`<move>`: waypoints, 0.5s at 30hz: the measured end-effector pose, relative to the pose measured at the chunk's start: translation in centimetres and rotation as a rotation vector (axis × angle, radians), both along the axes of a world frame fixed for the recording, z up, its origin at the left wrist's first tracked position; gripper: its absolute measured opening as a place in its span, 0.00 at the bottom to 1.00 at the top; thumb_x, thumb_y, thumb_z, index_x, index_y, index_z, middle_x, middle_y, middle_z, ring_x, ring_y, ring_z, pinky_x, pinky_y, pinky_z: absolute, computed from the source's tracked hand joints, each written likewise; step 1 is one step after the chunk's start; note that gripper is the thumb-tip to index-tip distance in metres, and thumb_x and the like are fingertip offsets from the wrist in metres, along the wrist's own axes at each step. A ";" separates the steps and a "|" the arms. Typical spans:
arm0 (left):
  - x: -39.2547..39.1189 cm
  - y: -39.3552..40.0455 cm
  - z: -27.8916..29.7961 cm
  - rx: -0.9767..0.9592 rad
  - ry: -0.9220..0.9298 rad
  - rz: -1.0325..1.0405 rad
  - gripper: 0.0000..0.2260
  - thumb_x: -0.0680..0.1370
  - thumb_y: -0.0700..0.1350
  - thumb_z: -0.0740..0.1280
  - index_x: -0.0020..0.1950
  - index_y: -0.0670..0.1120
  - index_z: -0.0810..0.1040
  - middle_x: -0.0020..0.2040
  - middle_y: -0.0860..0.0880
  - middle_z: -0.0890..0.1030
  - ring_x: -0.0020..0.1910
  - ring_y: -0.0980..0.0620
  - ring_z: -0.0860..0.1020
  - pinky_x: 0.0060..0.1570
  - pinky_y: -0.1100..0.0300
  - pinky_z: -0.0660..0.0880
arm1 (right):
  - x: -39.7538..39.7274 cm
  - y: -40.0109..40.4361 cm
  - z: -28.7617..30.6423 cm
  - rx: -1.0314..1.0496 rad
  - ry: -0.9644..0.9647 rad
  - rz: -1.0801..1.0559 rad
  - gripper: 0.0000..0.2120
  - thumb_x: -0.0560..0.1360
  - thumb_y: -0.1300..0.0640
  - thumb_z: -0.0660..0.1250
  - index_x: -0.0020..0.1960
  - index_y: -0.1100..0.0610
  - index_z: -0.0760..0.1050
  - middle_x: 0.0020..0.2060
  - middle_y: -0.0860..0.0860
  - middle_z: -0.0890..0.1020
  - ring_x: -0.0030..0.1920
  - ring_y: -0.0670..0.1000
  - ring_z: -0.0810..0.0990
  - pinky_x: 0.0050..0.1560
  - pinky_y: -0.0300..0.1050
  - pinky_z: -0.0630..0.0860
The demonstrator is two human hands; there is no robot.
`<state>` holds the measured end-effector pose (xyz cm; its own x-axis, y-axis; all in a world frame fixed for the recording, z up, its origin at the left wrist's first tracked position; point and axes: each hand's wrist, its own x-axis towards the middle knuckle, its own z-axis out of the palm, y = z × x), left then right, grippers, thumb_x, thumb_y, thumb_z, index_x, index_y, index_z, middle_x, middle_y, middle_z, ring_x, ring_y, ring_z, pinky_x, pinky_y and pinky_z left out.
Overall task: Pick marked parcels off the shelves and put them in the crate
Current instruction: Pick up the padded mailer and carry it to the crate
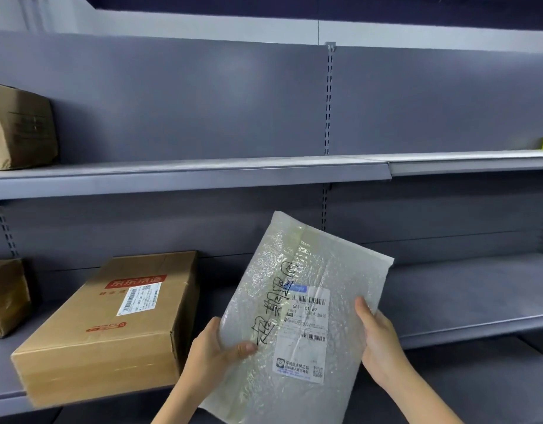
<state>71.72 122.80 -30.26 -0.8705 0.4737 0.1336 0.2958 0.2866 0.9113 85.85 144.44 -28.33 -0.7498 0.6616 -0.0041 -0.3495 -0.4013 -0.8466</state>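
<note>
Gripping a bubble-wrap parcel (297, 319) at both side edges: left hand (213, 351) with thumb over the front face beside black handwriting, right hand (377, 341) clasping the opposite edge. Held tilted in front of the lower shelf (466, 304), label facing up, just right of a cardboard box (111, 325).

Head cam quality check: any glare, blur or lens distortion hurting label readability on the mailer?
Head view: shelf edges bow, so there is wide-angle distortion; the bubble mailer shows soft sheen but no blown-out glare; the handwritten marks and barcodes on its label are visible, the small print is soft; left hand and right hand are fairly sharp; light is even and dim, with soft shadows under the shelves.
</note>
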 end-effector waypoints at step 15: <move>0.4 -3.0 -4.7 0.289 -0.187 0.078 0.36 0.48 0.64 0.79 0.47 0.45 0.79 0.41 0.43 0.84 0.41 0.44 0.83 0.45 0.44 0.79 | 1.2 -6.8 -7.0 0.122 -0.278 0.051 0.27 0.58 0.60 0.80 0.52 0.68 0.78 0.30 0.48 0.84 0.36 0.48 0.81 0.29 0.27 0.73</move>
